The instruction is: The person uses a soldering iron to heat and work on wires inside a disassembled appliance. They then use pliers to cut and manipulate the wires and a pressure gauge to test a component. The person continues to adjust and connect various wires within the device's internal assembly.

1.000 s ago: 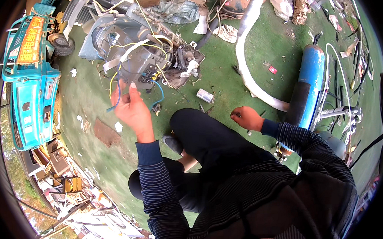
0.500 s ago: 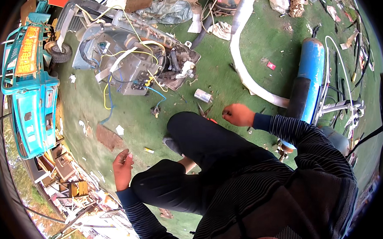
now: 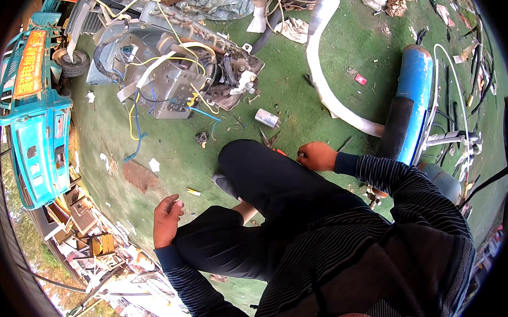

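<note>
My left hand (image 3: 166, 221) hovers beside my left knee, its fingers loosely bent and the thumb apart, with nothing visible in it. By my right knee, my right hand (image 3: 317, 157) is closed with the fingers curled in. A small dark spot shows at its fingertips, too small to name. Close to that hand lie pliers (image 3: 269, 139) with red-orange grips, partly hidden by my knee. A thin dark rod (image 3: 345, 144) sticks out past the hand on the ground. A silver cylinder (image 3: 267, 118), like a capacitor, lies beyond the pliers.
Ahead stands a dismantled appliance with a grey metal box (image 3: 172, 94) and loose wires. A white wrapped hose (image 3: 326, 93) curves to a blue gas cylinder (image 3: 414, 89) on the right. A turquoise three-wheeled vehicle (image 3: 41, 156) stands left. A brown flat piece (image 3: 140, 176) lies on the green ground.
My left hand has shifted slightly up and right, its fingers turning a little. The right hand stays closed and nearly in place. The view has tilted slightly, moving the surroundings up and left.
</note>
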A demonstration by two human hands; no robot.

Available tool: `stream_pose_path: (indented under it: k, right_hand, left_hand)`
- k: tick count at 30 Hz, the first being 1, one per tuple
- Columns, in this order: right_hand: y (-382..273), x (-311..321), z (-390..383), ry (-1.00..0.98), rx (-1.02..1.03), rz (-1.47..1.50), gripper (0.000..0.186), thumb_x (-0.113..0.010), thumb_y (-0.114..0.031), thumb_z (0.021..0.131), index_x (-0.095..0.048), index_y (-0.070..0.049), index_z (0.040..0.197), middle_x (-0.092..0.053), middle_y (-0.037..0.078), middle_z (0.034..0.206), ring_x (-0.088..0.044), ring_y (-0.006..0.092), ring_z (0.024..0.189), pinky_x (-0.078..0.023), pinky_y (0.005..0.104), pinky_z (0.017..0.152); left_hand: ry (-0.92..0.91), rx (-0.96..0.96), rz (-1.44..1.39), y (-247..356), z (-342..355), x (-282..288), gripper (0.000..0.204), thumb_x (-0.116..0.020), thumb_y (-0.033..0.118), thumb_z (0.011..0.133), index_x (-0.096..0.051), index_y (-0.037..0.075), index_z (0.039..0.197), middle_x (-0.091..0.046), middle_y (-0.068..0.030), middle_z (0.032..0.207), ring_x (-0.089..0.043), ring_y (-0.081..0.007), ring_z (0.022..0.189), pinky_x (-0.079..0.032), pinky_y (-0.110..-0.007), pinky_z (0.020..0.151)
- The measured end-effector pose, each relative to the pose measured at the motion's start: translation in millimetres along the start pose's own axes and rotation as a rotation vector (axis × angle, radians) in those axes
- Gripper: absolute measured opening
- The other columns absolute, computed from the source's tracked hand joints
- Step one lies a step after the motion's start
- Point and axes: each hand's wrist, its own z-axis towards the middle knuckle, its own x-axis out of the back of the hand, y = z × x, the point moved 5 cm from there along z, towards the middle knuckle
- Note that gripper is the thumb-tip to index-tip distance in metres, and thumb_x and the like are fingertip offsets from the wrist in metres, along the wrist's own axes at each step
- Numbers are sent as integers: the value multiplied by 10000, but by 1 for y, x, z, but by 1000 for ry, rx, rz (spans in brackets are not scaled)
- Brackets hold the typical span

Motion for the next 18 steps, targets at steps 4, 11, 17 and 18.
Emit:
stream_pose_path:
  k: [4,11,17,18]
  right_hand:
    - [1,0,4,18,-8,-2,271,-684,-331,908,-743,-69,938,-741,208,919,-707,433,890,-566,528,792]
    - [-1,3,8,59,-5,17,275,-677,-339,904,-745,-76,941,-740,211,920,-708,432,887,-567,529,789]
    - [3,-2,2,45,-17,18,273,-687,-340,901,-748,-77,935,-738,211,897,-708,433,871,-568,531,779]
    - [4,-1,2,63,-6,22,272,-690,-341,900,-747,-78,931,-737,211,893,-708,434,867,-568,532,775]
  left_hand:
    - [-6,-6,-1,-3,3,4,446,-708,272,1003,-643,-19,1334,-725,-82,1026,-652,-131,816,-518,-284,701]
    - [-14,5,-1,-6,9,6,433,-698,264,1010,-642,-14,1337,-735,-91,1035,-659,-132,812,-524,-284,699]
    - [-36,22,-15,-8,10,5,418,-687,277,1024,-641,-2,1332,-750,-90,1032,-674,-132,812,-532,-281,703]
    - [-36,19,-14,-8,9,5,410,-676,278,1031,-641,0,1331,-749,-83,1028,-674,-131,810,-532,-278,702]
